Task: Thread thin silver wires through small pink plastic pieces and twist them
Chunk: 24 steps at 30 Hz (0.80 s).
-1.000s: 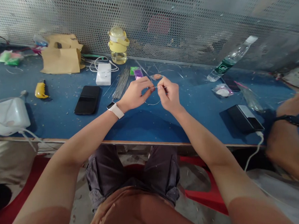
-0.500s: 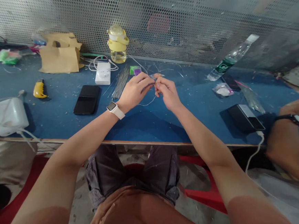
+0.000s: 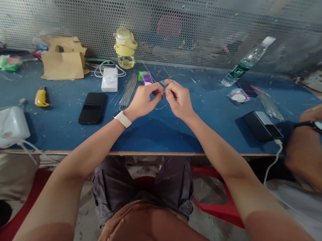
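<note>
My left hand [image 3: 145,100] and my right hand [image 3: 178,100] meet over the blue table [image 3: 161,128], fingertips almost touching. Both pinch a thin silvery wire [image 3: 161,106] whose loose end curves down between them. A white watch is on my left wrist. A bundle of thin metal wires [image 3: 128,89] lies just beyond my left hand, beside small green and purple packets [image 3: 145,77].
A black phone [image 3: 92,107], white charger [image 3: 109,79], yellow bottle [image 3: 125,49], paper bag [image 3: 63,58], yellow cutter [image 3: 40,98] and white adapter [image 3: 9,125] lie left. A plastic bottle [image 3: 245,62], small bag [image 3: 238,96] and black power bank [image 3: 261,125] lie right. Another person's arm [image 3: 311,149] reaches in at right.
My hands have drawn closer together, pinching the wire at one spot; a second ago a short straight length was stretched between them. The other person's arm has shifted slightly.
</note>
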Tool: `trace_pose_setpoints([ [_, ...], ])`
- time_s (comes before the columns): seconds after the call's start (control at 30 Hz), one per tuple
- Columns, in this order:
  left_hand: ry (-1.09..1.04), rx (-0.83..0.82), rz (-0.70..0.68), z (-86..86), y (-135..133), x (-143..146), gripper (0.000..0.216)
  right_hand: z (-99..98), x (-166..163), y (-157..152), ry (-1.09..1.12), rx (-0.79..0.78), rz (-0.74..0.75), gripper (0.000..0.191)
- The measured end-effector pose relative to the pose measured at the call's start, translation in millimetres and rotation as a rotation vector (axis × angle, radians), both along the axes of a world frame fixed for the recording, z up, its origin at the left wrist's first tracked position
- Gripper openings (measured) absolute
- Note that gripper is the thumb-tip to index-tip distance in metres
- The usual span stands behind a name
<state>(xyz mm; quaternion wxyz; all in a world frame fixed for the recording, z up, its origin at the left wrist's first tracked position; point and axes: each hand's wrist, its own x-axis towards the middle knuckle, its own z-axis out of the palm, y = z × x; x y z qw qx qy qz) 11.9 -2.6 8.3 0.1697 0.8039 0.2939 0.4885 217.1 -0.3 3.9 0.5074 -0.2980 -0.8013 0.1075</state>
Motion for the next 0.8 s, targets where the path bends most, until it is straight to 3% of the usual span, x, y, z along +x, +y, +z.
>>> trace_pose_setpoints([
  [0.13, -0.053, -0.165, -0.062, 4.7, -3.2, 1.8, 0.021, 0.3, 0.5, 0.2, -0.085, 0.088, -0.061, 0.054],
  [0.3, -0.1, -0.289, -0.117, 5.8, -3.1, 2.6, 0.021, 1.0, 1.7, 3.0, -0.09, 0.064, -0.089, 0.058],
  [0.47, -0.029, -0.159, -0.048, 3.7, -7.9, 4.1, 0.014, -3.5, 4.7, 10.7, 0.062, -0.026, -0.017, 0.06],
  [0.57, 0.067, -0.079, -0.007, 0.5, -7.5, 2.1, 0.03, -6.2, 5.9, 12.1, 0.13, -0.07, 0.029, 0.058],
  [0.8, 0.247, 0.02, 0.101, -3.6, 4.6, -9.9, 0.027, -5.5, 3.1, 9.1, 0.119, -0.157, 0.085, 0.066],
])
